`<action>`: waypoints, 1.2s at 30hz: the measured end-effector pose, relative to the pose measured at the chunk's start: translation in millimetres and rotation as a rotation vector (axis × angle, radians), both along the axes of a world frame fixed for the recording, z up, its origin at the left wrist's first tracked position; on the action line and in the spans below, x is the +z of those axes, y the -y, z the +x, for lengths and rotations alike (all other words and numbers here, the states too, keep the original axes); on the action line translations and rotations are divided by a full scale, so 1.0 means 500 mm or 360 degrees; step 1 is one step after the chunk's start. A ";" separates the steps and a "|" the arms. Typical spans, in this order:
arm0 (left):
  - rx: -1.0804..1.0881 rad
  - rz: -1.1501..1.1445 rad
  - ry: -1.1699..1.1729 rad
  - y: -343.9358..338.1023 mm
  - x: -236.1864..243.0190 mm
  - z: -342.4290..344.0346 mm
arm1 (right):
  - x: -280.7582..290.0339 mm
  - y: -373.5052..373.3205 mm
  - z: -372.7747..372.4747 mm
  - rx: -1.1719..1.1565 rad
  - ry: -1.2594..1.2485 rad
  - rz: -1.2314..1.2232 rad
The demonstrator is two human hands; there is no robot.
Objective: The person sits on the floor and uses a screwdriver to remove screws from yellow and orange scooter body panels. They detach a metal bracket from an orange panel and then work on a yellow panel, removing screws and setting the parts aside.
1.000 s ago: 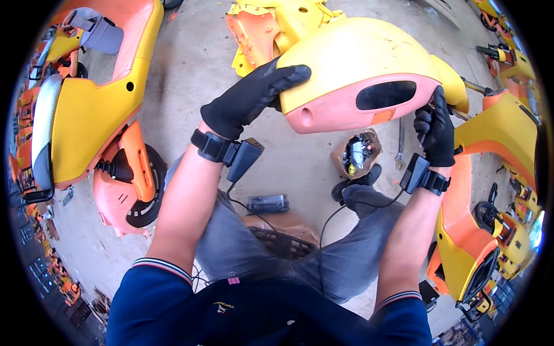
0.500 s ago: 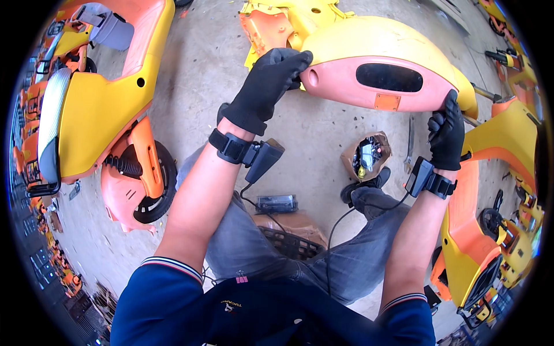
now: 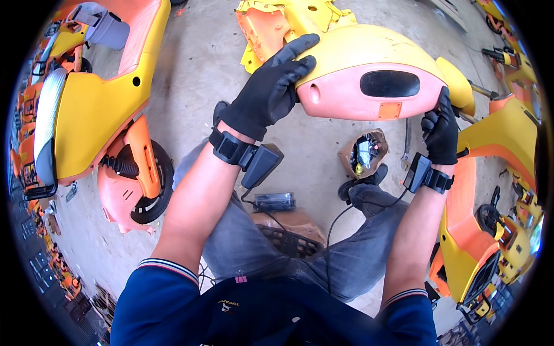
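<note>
A rounded scooter handlebar cover [image 3: 337, 104], yellow on top and pink in front, is in front of me; a dark oval window and a small orange plate sit in its pink face. My black-gloved left hand [image 3: 271, 83] grips its left end, two digits lying over the yellow edge. At the right end, my right hand [image 3: 441, 127], also gloved in black, is closed on the pink lower corner, with the fingers curled. The cover's back and underside are hidden.
Beyond the cover lie yellow and orange body panels [image 3: 268, 32]. A yellow-and-pink scooter body [image 3: 92, 115] stands at left, another [image 3: 461, 213] at right. A paper bag of small parts [image 3: 348, 158] is by my foot. A clear case [image 3: 275, 201] and black crate [image 3: 288, 242] sit between my legs.
The cover has tipped slightly, its pink face now lower and nearer to me. My left hand's fingers have spread from a pinch onto the yellow top. My right hand has shifted slightly left.
</note>
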State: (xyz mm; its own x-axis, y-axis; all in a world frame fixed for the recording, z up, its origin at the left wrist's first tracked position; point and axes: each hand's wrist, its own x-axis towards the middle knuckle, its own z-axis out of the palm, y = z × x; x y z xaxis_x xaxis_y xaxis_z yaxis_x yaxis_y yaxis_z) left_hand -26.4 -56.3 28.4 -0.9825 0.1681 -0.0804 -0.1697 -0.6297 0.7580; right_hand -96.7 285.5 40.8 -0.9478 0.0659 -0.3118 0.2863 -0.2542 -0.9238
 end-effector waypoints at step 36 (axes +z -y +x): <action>0.0411 -0.0567 -0.0285 -0.029 -0.084 0.012 | -0.065 0.072 0.019 0.0880 -0.0849 0.1058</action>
